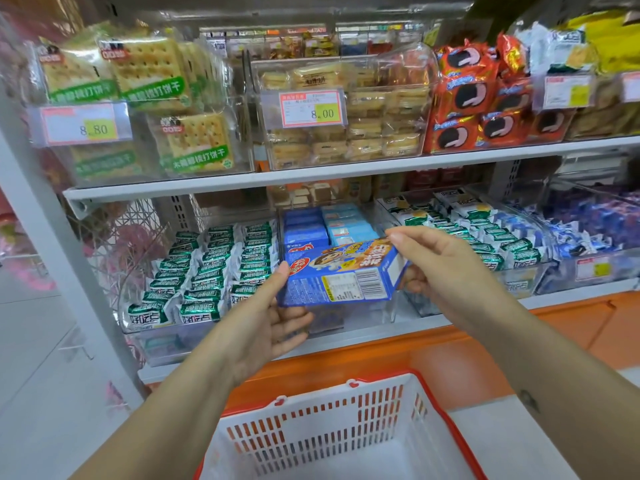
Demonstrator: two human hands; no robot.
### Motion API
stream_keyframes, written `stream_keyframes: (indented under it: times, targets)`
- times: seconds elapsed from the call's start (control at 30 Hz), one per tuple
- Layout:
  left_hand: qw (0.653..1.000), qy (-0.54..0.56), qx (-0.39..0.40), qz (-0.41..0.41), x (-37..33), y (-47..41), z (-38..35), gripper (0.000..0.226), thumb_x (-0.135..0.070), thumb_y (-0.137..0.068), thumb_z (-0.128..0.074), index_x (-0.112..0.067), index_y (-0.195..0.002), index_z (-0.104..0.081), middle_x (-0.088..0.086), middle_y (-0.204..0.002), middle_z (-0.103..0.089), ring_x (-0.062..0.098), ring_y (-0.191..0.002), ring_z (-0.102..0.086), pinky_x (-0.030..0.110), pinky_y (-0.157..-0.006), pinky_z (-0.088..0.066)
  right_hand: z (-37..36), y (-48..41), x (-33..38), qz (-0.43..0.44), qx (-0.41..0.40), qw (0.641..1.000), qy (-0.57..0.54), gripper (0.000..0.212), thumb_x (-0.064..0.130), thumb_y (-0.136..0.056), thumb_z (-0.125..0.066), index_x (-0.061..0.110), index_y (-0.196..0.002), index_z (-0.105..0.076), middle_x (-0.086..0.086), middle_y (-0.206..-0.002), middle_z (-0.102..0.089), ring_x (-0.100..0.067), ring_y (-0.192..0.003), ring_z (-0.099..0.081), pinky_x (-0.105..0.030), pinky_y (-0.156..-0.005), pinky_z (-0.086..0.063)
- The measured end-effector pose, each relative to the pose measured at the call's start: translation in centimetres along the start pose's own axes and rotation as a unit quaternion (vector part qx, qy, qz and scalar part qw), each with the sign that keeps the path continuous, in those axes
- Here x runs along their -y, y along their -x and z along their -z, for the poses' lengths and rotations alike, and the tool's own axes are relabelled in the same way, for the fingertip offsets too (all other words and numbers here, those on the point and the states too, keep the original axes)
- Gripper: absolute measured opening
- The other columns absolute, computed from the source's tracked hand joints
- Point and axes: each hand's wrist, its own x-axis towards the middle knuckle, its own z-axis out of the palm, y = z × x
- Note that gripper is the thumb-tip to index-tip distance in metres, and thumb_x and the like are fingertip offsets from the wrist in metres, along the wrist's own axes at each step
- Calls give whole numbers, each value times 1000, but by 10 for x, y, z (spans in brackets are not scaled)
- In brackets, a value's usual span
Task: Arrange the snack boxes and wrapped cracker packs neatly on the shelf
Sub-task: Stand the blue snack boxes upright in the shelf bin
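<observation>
Both forearms reach up and forward from the bottom of the view, converging on one snack box (341,277) at centre. The left hand (273,317) grips the box's left end, thumb lying along the upper edge and fingers curled beneath. The right hand (441,268) pinches the right end, thumb on the top corner and fingers tucked behind.

The box is blue with a cartoon face on top. A barcode and a printed panel are on the side facing the camera, and it tilts slightly, right end higher. It hangs before the lower shelf's clear bin (367,318), perhaps just clear of its front wall. At 12 o'clock of it lie stacked blue boxes (304,232), at 9 o'clock green wrapped packs (207,271), and at 6 o'clock a red-rimmed basket (446,422).
</observation>
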Motion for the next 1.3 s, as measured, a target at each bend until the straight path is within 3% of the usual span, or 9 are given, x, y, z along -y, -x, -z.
stream_keyframes:
  times: [0.17,0.27,0.4,0.53,0.67,0.97,1.07,1.17,1.3]
  targets:
    - [995,13,-25,-94,-4,2,-5,51,-49,-67,-64,-13,-102,-59,-1,-74,-69,11,-68,-70,28,-63,-56,8,-2,2,-10,42,999,27,15,22,-92,-57,24,-105,-64,8,-82,-73,-7,-55,-62,-17,-51,-46]
    - [973,-14,-86,-215,-9,6,-10,31,-39,-74,-65,-15,-91,-55,-7,-70,-68,10,-63,-67,32,-66,-56,16,-4,1,10,72,988,135,17,19,-90,-60,29,-104,-64,12,-101,-70,-2,-81,-67,-18,-69,-53]
    - [912,-177,-112,-351,-13,16,-13,39,-41,-63,-69,-27,-98,-61,-8,-83,-65,7,-71,-66,19,-59,-52,14,-1,8,109,74,969,207,35,17,-88,-64,41,-110,-55,25,-117,-56,12,-103,-55,-13,-82,-51]
    - [833,-347,-74,-424,-6,19,-19,48,-55,-70,-71,-27,-108,-62,-11,-100,-64,3,-92,-64,24,-78,-53,6,7,13,216,136,904,344,63,27,-84,-68,53,-129,-32,26,-140,-34,6,-131,-31,-17,-104,-33]
    - [749,-435,-49,-497,-3,22,-25,44,-52,-74,-62,-29,-111,-61,-23,-99,-56,-6,-94,-54,7,-82,-40,2,5,3,265,158,849,428,52,34,-83,-69,42,-128,-45,26,-123,-44,4,-121,-38,-17,-102,-29]
    - [781,-476,-54,-400,-13,13,2,45,-32,-75,-77,-29,-116,-58,-29,-107,-51,-22,-99,-45,-3,-82,-30,22,-2,-1,108,159,974,121,39,-4,-80,-68,21,-107,-58,9,-102,-69,-5,-98,-65,-13,-77,-50]
    - [784,-478,-68,-389,-12,9,9,40,-26,-75,-78,-27,-111,-62,-26,-103,-55,-20,-96,-47,1,-81,-35,24,-1,-1,86,167,976,107,41,9,-78,-70,25,-113,-57,18,-108,-67,0,-102,-63,-13,-79,-50]
    - [725,-520,-117,-436,-10,6,13,43,-18,-74,-80,-24,-113,-63,-12,-108,-59,-2,-97,-55,29,-87,-48,21,-1,-3,38,169,977,124,65,38,-64,-71,35,-126,-51,19,-126,-54,6,-104,-61,-17,-81,-52]
    - [618,-551,-145,-542,-7,5,15,49,-14,-73,-73,-27,-114,-51,-8,-118,-50,19,-104,-57,41,-85,-52,17,0,-5,5,173,982,81,70,30,-60,-71,32,-126,-48,21,-121,-51,17,-96,-57,-11,-74,-51]
